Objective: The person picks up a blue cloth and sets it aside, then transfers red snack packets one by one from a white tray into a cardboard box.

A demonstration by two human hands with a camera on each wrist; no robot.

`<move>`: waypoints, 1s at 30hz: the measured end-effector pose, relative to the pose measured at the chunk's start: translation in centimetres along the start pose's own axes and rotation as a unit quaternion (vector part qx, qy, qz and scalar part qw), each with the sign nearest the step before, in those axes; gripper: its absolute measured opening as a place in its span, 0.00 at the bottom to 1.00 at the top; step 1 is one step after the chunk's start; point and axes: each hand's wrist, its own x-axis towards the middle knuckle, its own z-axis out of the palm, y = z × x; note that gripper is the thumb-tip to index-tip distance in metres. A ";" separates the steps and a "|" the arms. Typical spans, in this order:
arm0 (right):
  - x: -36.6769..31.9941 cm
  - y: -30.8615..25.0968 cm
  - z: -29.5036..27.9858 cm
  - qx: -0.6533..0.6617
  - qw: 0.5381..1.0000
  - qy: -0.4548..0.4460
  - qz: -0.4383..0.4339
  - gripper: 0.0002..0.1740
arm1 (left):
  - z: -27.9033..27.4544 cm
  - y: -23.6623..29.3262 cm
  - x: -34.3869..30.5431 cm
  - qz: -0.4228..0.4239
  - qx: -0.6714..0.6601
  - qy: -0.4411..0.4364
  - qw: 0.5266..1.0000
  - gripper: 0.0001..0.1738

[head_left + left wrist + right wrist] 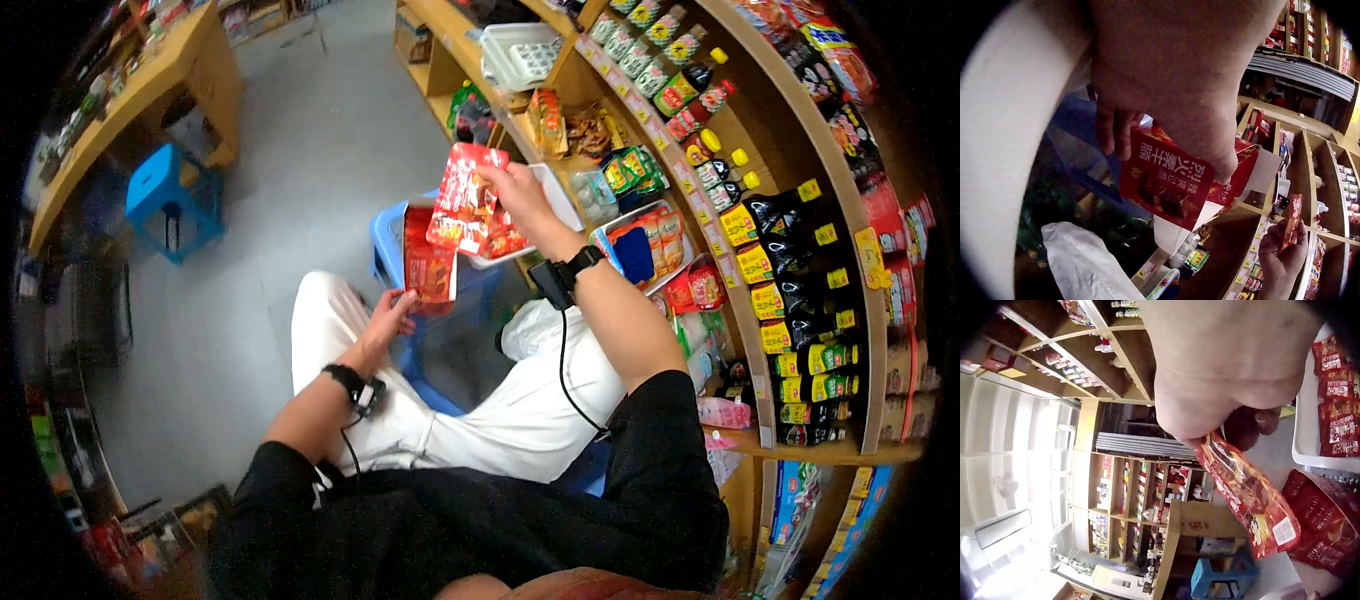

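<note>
A red snack pouch (462, 200) hangs from my right hand (518, 198), which pinches it by its upper edge. The right wrist view shows that pouch (1247, 494) slanting down from between thumb and fingers, its printed side and a white label visible. My left hand (385, 325) grips the near edge of a red cardboard box (1166, 178), thumb on one side and fingers on the other. The box has white inner flaps and Chinese lettering. Just beyond it, partly behind my right hand, a white tray (1300, 428) holds several red pouches (1338, 381).
A blue stool (385, 250) stands under the box, between my white-trousered legs. To my right, a wooden shelf (740, 440) carries bottles and packets. Another tray (690, 262) of orange packets sits low beside it. A second blue stool (172, 200) stands farther left on the grey floor.
</note>
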 end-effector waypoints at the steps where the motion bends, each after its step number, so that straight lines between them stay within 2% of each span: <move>1: 0.8 0.8 -0.5 -0.094 0.996 -0.001 -0.011 0.11 | 0.0 0.2 -0.1 -0.001 0.001 -0.001 1.000 0.40; 2: 1.4 1.8 -0.9 -0.187 0.982 -0.005 -0.023 0.12 | 0.0 0.4 -0.3 -0.003 0.002 -0.001 1.000 0.40; 6: 0.4 1.4 0.7 -0.162 0.985 -0.060 -0.009 0.12 | -0.2 -0.3 0.0 0.000 0.009 0.015 1.000 0.41; 8: 0.6 2.3 1.0 -0.179 0.971 -0.063 -0.143 0.12 | -0.3 -0.5 0.5 0.007 0.001 0.015 1.000 0.47; 9: 0.3 1.9 0.9 -0.209 0.969 -0.080 -0.105 0.12 | -0.4 -0.7 0.7 0.011 -0.008 0.012 1.000 0.46; 12: -0.4 1.2 1.2 -0.239 0.961 -0.102 -0.094 0.13 | -0.4 -0.9 0.8 0.004 -0.007 0.008 1.000 0.41; 16: 0.7 3.6 1.0 -0.251 0.952 -0.111 -0.139 0.16 | -0.3 -0.9 0.9 0.000 -0.004 0.005 1.000 0.39; 19: 0.1 3.4 1.5 -0.258 0.952 -0.112 -0.122 0.15 | -0.3 -1.0 0.9 0.007 -0.012 0.016 1.000 0.43; 20: -0.2 2.8 1.7 -0.279 0.943 -0.114 -0.138 0.15 | -0.2 -0.9 0.9 0.012 -0.010 0.012 1.000 0.43; 25: -1.2 0.8 1.9 -0.337 0.924 -0.142 -0.110 0.14 | -0.3 -1.1 0.8 0.006 -0.027 0.011 1.000 0.41; 30: -0.7 1.6 1.9 -0.350 0.918 -0.142 -0.121 0.15 | -0.5 -1.5 1.3 0.011 -0.036 0.006 0.999 0.41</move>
